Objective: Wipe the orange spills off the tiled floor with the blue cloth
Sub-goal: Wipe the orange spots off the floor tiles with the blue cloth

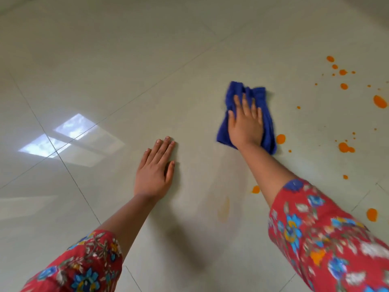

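"Head view looks straight down at your arms. Where is the cloth, and what are your hands doing?"

"The blue cloth [235, 91] lies bunched on the tiled floor [126, 70] under my right hand [246, 125]. That hand isn't gripping it. The palm is flat, the fingers straight and a little spread, pressing the cloth down. My left hand [154, 171] is flat on a bare tile nearby, fingers together, holding nothing. I'd say it props me up."

"And the mess?"

"Most of the orange spills [380, 101] are scattered to the right of the cloth, well out toward the edge of view. One drop [280, 139] sits just beside the cloth's right edge, and another [256, 189] is close to my forearm. There's also a faint orange smear [224, 209] on the tile nearer me."

"So how would you do this stroke well?"

"I'd lean weight through the heel of the palm so the cloth drags rather than skates on this glossy tile. I'd sweep right over the nearest drop first, pulling the spots inward instead of pushing them wider. I'd refold to a clean face once it loads up, or it will just paint more smears. My right arm is nearly straight, the floral sleeve [315, 228] pushed above the forearm and close above one drop, so I'd shuffle over instead of overreaching."
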`<state>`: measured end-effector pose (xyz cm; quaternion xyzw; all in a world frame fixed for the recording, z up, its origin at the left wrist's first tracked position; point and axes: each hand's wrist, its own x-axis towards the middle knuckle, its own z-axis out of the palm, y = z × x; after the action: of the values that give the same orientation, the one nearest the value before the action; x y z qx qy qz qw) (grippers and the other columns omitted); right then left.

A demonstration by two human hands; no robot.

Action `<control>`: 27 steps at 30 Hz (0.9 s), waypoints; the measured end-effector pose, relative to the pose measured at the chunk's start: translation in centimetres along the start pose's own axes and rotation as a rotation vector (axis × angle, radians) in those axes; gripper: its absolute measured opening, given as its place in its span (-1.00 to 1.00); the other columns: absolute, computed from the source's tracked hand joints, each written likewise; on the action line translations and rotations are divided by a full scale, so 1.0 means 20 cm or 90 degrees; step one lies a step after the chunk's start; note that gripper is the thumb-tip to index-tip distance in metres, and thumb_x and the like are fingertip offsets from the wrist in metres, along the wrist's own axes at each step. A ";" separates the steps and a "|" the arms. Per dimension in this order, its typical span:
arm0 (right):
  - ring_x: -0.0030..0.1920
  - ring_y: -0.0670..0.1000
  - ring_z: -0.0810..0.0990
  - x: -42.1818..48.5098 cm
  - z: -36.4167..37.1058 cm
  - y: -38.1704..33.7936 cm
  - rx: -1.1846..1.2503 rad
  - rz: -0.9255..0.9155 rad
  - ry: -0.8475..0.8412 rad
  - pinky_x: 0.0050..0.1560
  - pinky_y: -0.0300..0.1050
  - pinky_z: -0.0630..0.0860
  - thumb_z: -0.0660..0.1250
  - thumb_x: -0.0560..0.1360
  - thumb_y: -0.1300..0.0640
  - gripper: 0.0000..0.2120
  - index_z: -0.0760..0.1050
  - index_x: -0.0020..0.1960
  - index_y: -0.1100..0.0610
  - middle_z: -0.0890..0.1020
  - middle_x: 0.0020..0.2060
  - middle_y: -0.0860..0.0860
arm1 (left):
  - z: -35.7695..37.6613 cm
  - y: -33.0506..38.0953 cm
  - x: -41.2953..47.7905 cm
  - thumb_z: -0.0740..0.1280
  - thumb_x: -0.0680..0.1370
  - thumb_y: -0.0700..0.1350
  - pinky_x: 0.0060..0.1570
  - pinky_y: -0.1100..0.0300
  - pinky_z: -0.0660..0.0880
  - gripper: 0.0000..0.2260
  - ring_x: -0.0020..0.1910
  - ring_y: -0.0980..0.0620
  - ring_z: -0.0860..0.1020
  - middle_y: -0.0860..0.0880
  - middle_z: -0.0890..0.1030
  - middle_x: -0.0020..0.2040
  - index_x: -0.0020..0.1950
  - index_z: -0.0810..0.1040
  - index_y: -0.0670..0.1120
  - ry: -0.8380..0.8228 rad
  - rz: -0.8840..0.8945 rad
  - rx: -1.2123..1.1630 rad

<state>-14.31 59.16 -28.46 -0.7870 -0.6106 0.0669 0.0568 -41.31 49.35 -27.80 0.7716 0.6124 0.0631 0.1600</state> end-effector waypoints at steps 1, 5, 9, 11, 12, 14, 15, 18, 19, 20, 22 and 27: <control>0.55 0.08 0.12 -0.06 -0.01 0.06 -0.007 0.034 0.024 0.52 0.06 0.03 -0.07 0.64 -0.11 -0.48 0.11 0.57 0.00 0.14 0.56 -0.02 | 0.00 0.00 0.00 -0.01 0.64 0.05 0.51 0.12 -0.06 -0.53 0.55 0.17 -0.07 0.18 0.04 0.57 0.56 0.06 0.11 0.004 -0.001 -0.004; 0.57 0.06 0.00 -0.16 0.00 0.07 -0.011 0.073 -0.008 0.54 0.04 -0.08 -0.08 0.67 -0.09 -0.49 0.02 0.59 0.01 0.04 0.58 -0.04 | 0.00 0.01 0.00 0.00 0.62 0.04 0.51 0.11 -0.03 -0.52 0.55 0.17 -0.04 0.18 0.06 0.56 0.56 0.09 0.11 0.014 -0.006 -0.012; 0.56 0.15 0.07 -0.14 0.00 -0.13 0.003 -0.004 -0.025 0.51 0.12 -0.04 -0.15 0.61 -0.10 -0.44 0.08 0.57 0.02 0.11 0.57 0.00 | -0.01 0.00 0.01 0.00 0.61 0.07 0.51 0.14 -0.04 -0.52 0.54 0.19 -0.05 0.20 0.06 0.56 0.56 0.09 0.14 0.008 -0.002 -0.023; 0.53 0.15 0.17 -0.35 0.01 -0.17 -0.029 -0.240 -0.064 0.49 0.11 0.06 -0.11 0.59 -0.10 -0.44 0.15 0.56 0.01 0.20 0.55 0.00 | -0.01 -0.01 0.02 0.00 0.61 0.08 0.51 0.14 -0.04 -0.52 0.54 0.20 -0.05 0.20 0.06 0.55 0.55 0.09 0.14 0.003 0.006 -0.027; 0.53 0.12 0.18 -0.48 0.01 -0.12 -0.041 -0.349 -0.084 0.50 0.09 0.08 -0.05 0.60 -0.10 -0.46 0.15 0.56 -0.02 0.20 0.54 -0.02 | -0.01 -0.01 0.02 -0.01 0.61 0.08 0.51 0.13 -0.03 -0.52 0.54 0.20 -0.05 0.20 0.07 0.55 0.55 0.09 0.14 0.003 0.007 -0.027; 0.54 0.05 0.16 -0.60 -0.02 0.07 -0.037 -0.442 -0.116 0.50 0.03 0.08 0.03 0.60 -0.10 -0.47 0.15 0.55 -0.06 0.19 0.55 -0.07 | -0.01 -0.01 0.02 -0.01 0.61 0.08 0.51 0.13 -0.03 -0.52 0.54 0.20 -0.05 0.20 0.07 0.55 0.55 0.10 0.14 0.007 -0.003 -0.028; 0.53 0.05 0.18 -0.58 -0.03 0.16 -0.039 -0.430 -0.094 0.49 0.03 0.08 0.04 0.60 -0.10 -0.48 0.16 0.55 -0.06 0.20 0.54 -0.07 | -0.01 0.00 0.01 -0.01 0.61 0.08 0.51 0.14 -0.04 -0.52 0.54 0.20 -0.05 0.20 0.06 0.55 0.55 0.09 0.14 0.009 -0.008 -0.027; 0.50 0.11 0.26 -0.36 -0.02 0.17 -0.055 -0.190 -0.031 0.47 0.07 0.11 -0.03 0.59 -0.10 -0.48 0.22 0.53 -0.02 0.26 0.52 -0.03 | -0.01 0.02 0.00 -0.01 0.60 0.06 0.51 0.14 -0.04 -0.51 0.54 0.20 -0.05 0.20 0.06 0.55 0.55 0.09 0.14 0.017 -0.017 -0.025; 0.51 0.13 0.24 -0.27 -0.01 0.09 -0.032 -0.100 -0.015 0.48 0.10 0.11 -0.07 0.58 -0.11 -0.46 0.23 0.53 -0.02 0.26 0.52 -0.03 | 0.00 0.02 0.01 -0.01 0.60 0.06 0.51 0.14 -0.04 -0.51 0.54 0.20 -0.04 0.20 0.07 0.55 0.55 0.10 0.14 0.021 -0.017 -0.028; 0.52 0.14 0.21 -0.22 -0.01 -0.02 -0.007 -0.045 -0.008 0.48 0.13 0.09 -0.11 0.57 -0.12 -0.43 0.21 0.53 -0.02 0.24 0.53 -0.03 | 0.00 0.02 0.02 -0.01 0.60 0.06 0.51 0.14 -0.04 -0.52 0.54 0.20 -0.04 0.21 0.07 0.55 0.55 0.10 0.14 0.024 -0.015 -0.028; 0.54 0.16 0.15 -0.26 0.03 -0.26 0.006 -0.062 -0.026 0.50 0.16 0.06 -0.17 0.56 -0.13 -0.40 0.17 0.55 0.00 0.20 0.54 -0.01 | 0.00 0.01 0.02 -0.01 0.61 0.06 0.51 0.15 -0.04 -0.52 0.54 0.21 -0.04 0.21 0.08 0.55 0.55 0.10 0.15 0.024 -0.007 -0.029; 0.51 0.09 0.24 -0.67 0.06 -0.15 -0.013 -0.317 -0.051 0.48 0.05 0.10 -0.01 0.60 -0.11 -0.47 0.19 0.54 -0.02 0.24 0.53 -0.04 | 0.01 -0.01 0.01 -0.02 0.62 0.06 0.51 0.16 -0.04 -0.53 0.53 0.23 -0.06 0.21 0.07 0.55 0.55 0.09 0.15 0.017 0.002 -0.046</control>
<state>-20.58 46.96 -28.63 -0.6097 -0.7880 0.0763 0.0395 -41.41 49.60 -28.03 0.7654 0.6105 0.0957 0.1797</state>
